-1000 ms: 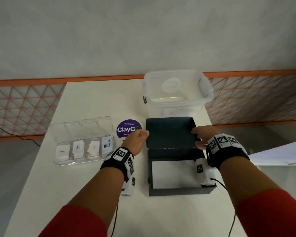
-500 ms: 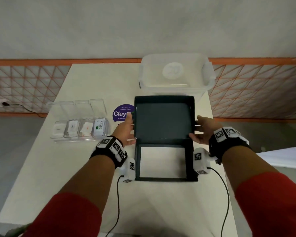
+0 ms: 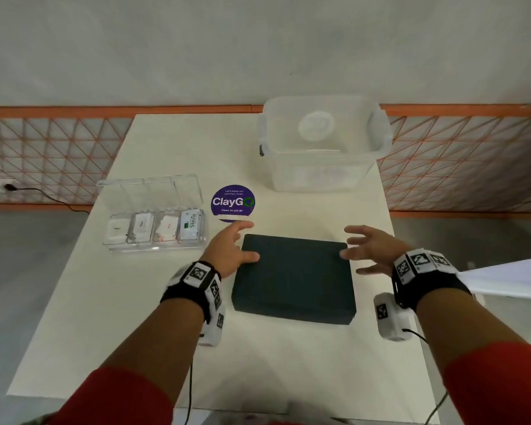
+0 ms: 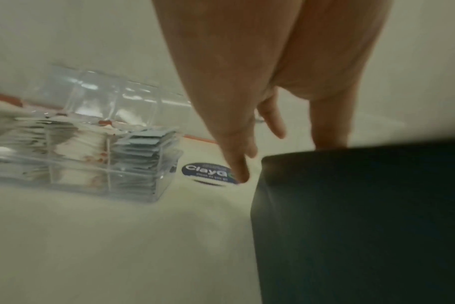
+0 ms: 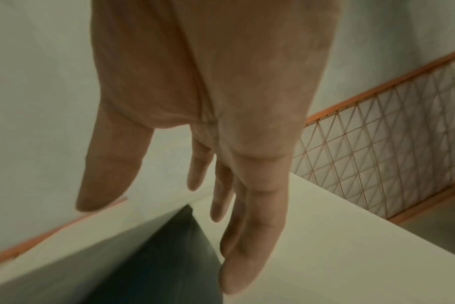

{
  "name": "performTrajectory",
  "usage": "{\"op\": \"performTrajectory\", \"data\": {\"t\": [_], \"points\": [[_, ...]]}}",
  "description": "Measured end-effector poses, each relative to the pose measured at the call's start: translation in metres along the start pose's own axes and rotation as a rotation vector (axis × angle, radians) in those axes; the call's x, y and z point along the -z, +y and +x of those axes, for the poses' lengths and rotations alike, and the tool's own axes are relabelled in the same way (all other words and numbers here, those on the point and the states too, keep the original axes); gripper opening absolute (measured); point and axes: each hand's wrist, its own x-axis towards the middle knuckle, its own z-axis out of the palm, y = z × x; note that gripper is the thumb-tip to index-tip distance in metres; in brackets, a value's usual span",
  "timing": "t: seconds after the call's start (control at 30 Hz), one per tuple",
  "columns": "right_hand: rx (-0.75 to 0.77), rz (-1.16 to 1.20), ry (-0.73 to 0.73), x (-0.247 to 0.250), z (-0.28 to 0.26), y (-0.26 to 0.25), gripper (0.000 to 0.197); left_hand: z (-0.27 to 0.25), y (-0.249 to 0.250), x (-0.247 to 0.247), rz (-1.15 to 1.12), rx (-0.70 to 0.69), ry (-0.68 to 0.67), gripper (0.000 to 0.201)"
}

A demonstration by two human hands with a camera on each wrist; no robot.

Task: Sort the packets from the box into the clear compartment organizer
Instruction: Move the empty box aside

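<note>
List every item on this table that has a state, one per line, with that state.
Dark flat box: lid closed.
Clear compartment organizer: lid open, four compartments holding packets.
Translucent plastic tub: lid on.
Left hand: open, thumb on the box.
Right hand: open, fingers spread, holding nothing.

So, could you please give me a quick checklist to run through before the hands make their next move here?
1. Dark box lid shut: ok, it lies closed on the table.
2. Left hand free: ok, fingers relaxed at the box's left edge, holding nothing.
3. Right hand free: ok, fingers spread at the box's right edge.
4. Clear organizer filled: ok, all four compartments hold packets.
5. Organizer lid shut: not ok, it stands open.
6. Box emptied of packets: cannot tell, the closed lid hides the inside.
</note>
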Motion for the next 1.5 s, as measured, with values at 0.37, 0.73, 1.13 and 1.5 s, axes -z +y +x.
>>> {"op": "performTrajectory", "data": {"t": [0.37,0.73,1.13,1.5], "points": [[0.024,-0.021,0.09,-0.039,0.007,0.031,0.059,-0.015,-0.022,-0.018,-0.078,0.197,-0.198,0.057],[0.193,0.135,0.234,-0.06,0.009,0.053,0.029,-0.02,-0.028,-0.029,-0.176,0.138,-0.083,0.064],[0.763,0.445,0.341,0.027,-0.061,-0.101,0.031,0.003,0.141,0.053,-0.391,-0.281,0.217,0.03],[0.572,-0.023,0.768,0.088,0.032,-0.223,0.039,0.142,0.221,0.04,0.127,-0.296,0.491,0.036]]}}
